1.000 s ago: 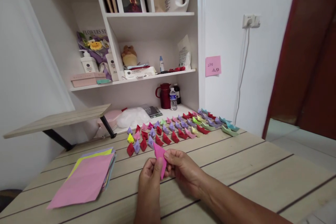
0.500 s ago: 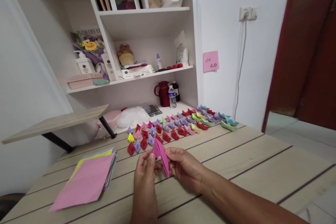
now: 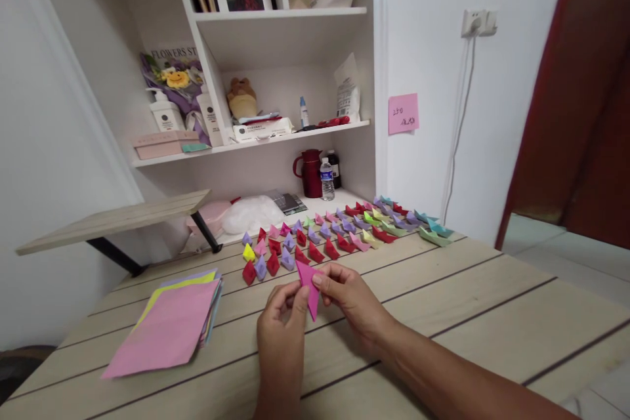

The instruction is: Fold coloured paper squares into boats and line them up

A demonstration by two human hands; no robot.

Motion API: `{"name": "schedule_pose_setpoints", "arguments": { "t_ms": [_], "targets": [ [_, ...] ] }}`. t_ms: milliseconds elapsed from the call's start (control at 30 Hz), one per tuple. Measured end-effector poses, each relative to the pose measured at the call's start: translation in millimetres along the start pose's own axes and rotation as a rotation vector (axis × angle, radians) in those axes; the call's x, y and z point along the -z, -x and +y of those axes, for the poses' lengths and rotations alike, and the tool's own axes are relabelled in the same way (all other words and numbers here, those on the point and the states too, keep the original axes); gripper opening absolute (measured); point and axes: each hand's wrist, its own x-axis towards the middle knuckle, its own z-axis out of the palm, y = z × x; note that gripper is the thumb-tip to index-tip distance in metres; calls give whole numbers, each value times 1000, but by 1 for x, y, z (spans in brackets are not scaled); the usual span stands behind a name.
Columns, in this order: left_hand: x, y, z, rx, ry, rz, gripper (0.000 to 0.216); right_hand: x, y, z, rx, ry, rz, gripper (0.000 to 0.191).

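Between my two hands, above the table, is a piece of folded bright pink paper [image 3: 309, 281], pointed at its top and bottom ends. My left hand [image 3: 284, 314] pinches its left side with thumb and fingers. On the right side, my right hand [image 3: 347, 290] grips it, with the thumb lying on the paper's face. Just beyond my hands stand rows of small folded paper boats [image 3: 315, 252] in red, purple, pink, yellow, green and blue. Part of the pink paper's lower side is covered by my fingers.
A stack of coloured paper sheets [image 3: 165, 328], pink on top, lies left on the slatted table [image 3: 443, 341]. A small raised wooden shelf [image 3: 113, 220] stands behind it. A red jug [image 3: 311, 174] and a water bottle [image 3: 327, 179] stand under the white shelves [image 3: 280, 13].
The pink paper looks flatter and narrower, its sides pressed together, and has turned slightly. My right thumb has moved onto its face. The whole view has shifted a little.
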Motion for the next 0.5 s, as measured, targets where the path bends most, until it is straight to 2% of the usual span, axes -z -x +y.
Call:
{"name": "schedule_pose_setpoints", "arguments": {
  "t_ms": [233,433,500],
  "targets": [
    [2,-5,-14,49,57,-1,36,-6,4,-6,120,108,1,31],
    [1,-6,-15,78,94,19,38,-6,5,-7,166,79,13,62],
    [-1,-4,-14,93,103,27,37,-6,5,-7,139,68,-11,57]
  ]
}}
